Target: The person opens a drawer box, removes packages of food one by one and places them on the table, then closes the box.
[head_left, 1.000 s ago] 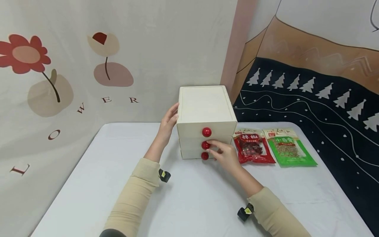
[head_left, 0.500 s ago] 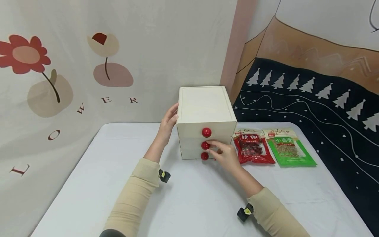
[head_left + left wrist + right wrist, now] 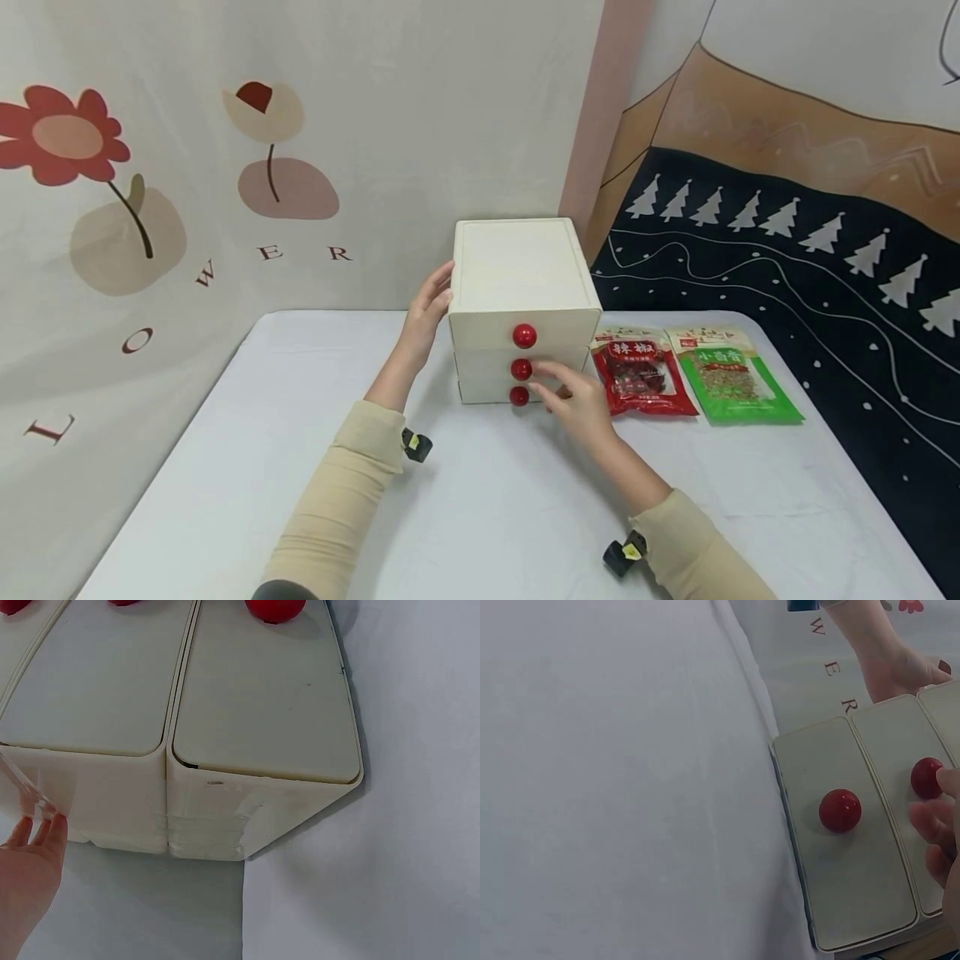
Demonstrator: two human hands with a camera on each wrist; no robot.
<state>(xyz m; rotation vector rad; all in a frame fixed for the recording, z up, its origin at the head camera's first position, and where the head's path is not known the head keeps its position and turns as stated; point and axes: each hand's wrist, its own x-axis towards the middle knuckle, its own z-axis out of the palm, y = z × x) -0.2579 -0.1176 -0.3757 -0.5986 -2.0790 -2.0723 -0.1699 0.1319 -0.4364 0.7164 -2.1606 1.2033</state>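
A cream drawer box [image 3: 522, 267] with three drawers stands at the back of the table, its drawers pushed in. Each front carries a red round knob: the top knob [image 3: 524, 336], the middle knob [image 3: 521, 369] and the bottom knob [image 3: 519, 396]. My left hand [image 3: 425, 321] rests on the box's left side, fingers fairly straight; its fingertips touch the side wall in the left wrist view. Just right of the middle knob, my right hand [image 3: 577, 404] has thumb and forefinger parted, with nothing between them. Part of the right hand is cut off in the right wrist view.
Right of the box lie a red food packet [image 3: 643, 375] and a green food packet [image 3: 735, 375] on the white-covered table [image 3: 480, 517]. A printed wall cloth [image 3: 420, 125] hangs close behind the box.
My right thumb and forefinger have let go of the middle knob and moved slightly right of it. The left hand and the drawer box stay where they were.
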